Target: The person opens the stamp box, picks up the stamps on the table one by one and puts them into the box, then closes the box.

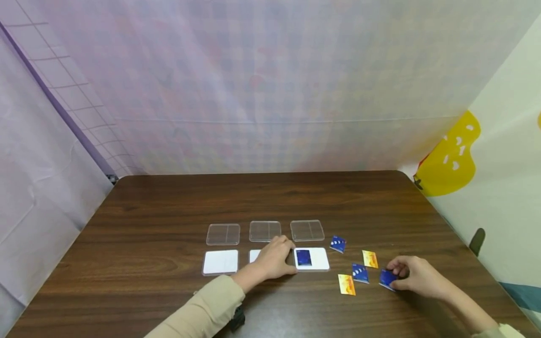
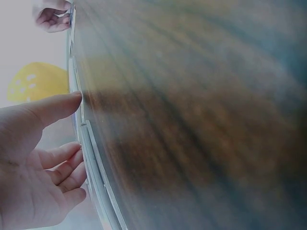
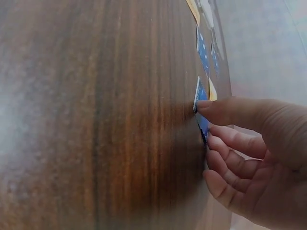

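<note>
My left hand (image 1: 272,258) is at the left end of a shallow white case (image 1: 320,259), thumb at its near corner and fingers at its far one. A dark blue packet (image 1: 304,257) lies in the left part of that case. At the right, my right hand (image 1: 418,276) pinches another blue packet (image 1: 386,277) between thumb and fingers, low over the table. In the right wrist view the thumb (image 3: 225,111) presses on this blue packet (image 3: 201,122), which is tilted. Partly hidden behind my left hand is a second white case (image 1: 253,255).
Between the hands lie blue packets with white dots (image 1: 360,272) (image 1: 337,244) and two orange-yellow packets (image 1: 346,284) (image 1: 370,259). A third white case (image 1: 220,262) stands left. Behind are three clear trays (image 1: 223,234) (image 1: 265,231) (image 1: 307,230). Curtains border the wooden table (image 1: 169,202).
</note>
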Demonstrator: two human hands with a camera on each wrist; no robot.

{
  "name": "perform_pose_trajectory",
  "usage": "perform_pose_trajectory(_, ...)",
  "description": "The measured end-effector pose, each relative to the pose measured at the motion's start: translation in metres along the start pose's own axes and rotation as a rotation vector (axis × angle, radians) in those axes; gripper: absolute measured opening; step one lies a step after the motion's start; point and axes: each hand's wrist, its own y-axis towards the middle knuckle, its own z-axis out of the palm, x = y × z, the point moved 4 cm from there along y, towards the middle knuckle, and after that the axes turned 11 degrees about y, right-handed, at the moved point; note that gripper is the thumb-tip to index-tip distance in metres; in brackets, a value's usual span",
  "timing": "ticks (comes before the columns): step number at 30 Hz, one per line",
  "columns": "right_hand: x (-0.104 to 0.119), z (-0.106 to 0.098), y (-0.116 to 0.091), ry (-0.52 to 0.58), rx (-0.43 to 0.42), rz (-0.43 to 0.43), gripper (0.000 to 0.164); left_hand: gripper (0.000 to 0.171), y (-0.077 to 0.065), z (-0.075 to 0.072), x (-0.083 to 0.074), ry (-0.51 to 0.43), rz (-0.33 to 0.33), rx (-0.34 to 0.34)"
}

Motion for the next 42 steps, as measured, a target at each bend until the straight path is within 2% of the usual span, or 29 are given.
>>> perform_pose_trajectory(7, -0.0013, 0.0013, 0.0026, 0.053, 0.041, -0.024, 0.031, 0.055, 0.0, 0.0016, -0.0002, 0.001, -0.001, -0.008)
perform_pose_trajectory(19, -0.0019, 0.0016, 0.0014, 0.015, 0.059, -0.007, 0.03, 0.057, 0.0006, 0.0024, -0.0001, 0.004, -0.004, 0.0)
perform_pose_trajectory(32, -0.0002, 0.001, 0.0026, 0.041, 0.093, 0.022, 0.03, 0.056, -0.0003, 0.0007, -0.0007, 0.005, -0.003, 0.0)
perform_pose_trajectory(42, -0.0025, -0.0018, 0.0008, 0.005, 0.049, 0.009, 0.035, 0.057, 0.0004, 0.0005, 0.0007, 0.005, -0.004, 0.0)
